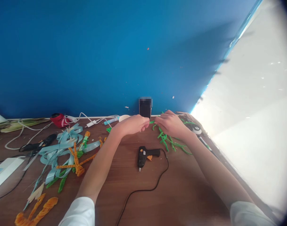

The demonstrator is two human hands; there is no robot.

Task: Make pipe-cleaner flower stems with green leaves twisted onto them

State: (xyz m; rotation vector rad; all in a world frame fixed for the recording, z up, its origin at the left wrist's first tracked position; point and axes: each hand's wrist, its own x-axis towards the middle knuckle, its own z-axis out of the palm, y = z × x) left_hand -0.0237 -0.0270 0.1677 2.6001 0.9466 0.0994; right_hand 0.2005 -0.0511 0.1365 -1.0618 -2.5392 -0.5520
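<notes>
A short stretch of green pipe cleaner (151,122) shows between my two hands at the back of the brown table. My left hand (135,123) is closed, its fingers pinched at one end of it. On the other side my right hand (168,124) pinches the same pipe cleaner; the rest of it is hidden by the fingers. Loose green pipe cleaners (165,138) lie under and beside my right hand. Nearer to me, a black hot glue gun (143,155) with an orange trigger rests on its side, its cord running toward the front edge.
A phone (145,108) leans on the blue wall behind my hands. On the left lie tangled light blue ribbon (56,150), orange pipe-cleaner shapes (77,164), a second black glue gun (41,143), a white power strip (6,171) and white cables (91,123).
</notes>
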